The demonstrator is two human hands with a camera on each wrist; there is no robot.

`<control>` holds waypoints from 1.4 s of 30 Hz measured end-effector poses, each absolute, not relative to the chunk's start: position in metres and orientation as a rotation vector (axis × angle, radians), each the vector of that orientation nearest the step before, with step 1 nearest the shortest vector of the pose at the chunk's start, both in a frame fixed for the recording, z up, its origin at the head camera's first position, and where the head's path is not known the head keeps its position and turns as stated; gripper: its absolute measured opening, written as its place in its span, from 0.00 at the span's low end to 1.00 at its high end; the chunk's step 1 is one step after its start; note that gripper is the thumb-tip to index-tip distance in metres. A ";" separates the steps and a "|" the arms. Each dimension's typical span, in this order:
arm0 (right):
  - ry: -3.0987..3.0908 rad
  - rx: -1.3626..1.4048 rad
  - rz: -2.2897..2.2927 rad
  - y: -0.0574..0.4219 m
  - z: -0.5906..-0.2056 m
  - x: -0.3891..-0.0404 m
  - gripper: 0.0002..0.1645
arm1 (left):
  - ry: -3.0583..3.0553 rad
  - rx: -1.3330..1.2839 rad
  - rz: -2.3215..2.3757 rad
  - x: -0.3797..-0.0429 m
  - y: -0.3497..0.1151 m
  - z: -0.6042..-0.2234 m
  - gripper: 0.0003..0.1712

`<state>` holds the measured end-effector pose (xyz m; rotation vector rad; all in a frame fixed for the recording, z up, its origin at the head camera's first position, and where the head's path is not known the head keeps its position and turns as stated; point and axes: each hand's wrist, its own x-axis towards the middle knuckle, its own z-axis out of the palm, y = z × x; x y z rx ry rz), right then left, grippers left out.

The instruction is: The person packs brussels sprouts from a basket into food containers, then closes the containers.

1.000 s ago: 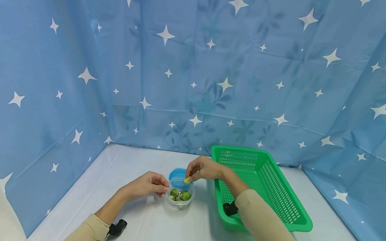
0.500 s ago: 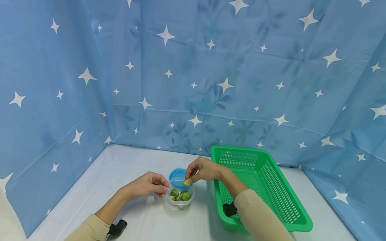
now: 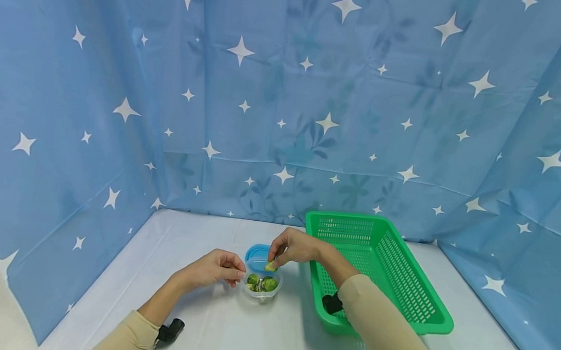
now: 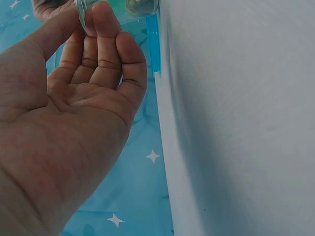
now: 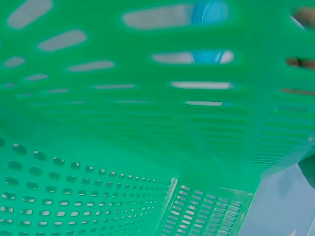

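Observation:
In the head view, my left hand point(image 3: 215, 270) holds the rim of a small clear plastic tub point(image 3: 260, 295) between thumb and fingers. The left wrist view shows that hand point(image 4: 81, 105) from the palm side, with the thumb and fingertips at the tub's rim. Green Brussels sprouts point(image 3: 269, 284) lie inside the tub. Just above its back edge, my right hand point(image 3: 299, 246) pinches a yellow-green piece point(image 3: 270, 266) that looks like a Brussels sprout. A blue lid point(image 3: 257, 249) lies behind the tub. The basket wall hides most of the right hand in the right wrist view.
A large green perforated basket point(image 3: 414, 269) stands to the right, with my right forearm crossing over it. White cloth point(image 3: 248, 337) covers the table. Blue star-patterned curtains point(image 3: 264, 135) rise behind the table and along both sides.
My right hand has lowered the yellow-green piece very slightly toward the tub. The left hand and the tub have stayed in place.

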<state>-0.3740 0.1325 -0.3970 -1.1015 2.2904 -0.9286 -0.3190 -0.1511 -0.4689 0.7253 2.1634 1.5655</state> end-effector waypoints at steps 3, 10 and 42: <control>2.299 -1.109 -0.910 0.131 -0.397 -0.374 0.04 | 2.160 0.720 1.568 -0.320 -0.151 -0.469 0.18; 2.321 -1.105 -0.882 0.131 -0.397 -0.373 0.04 | 2.155 0.727 1.569 -0.321 -0.151 -0.470 0.18; 2.318 -1.116 -1.014 0.146 -0.396 -0.375 0.10 | 2.141 0.729 1.579 -0.321 -0.152 -0.470 0.18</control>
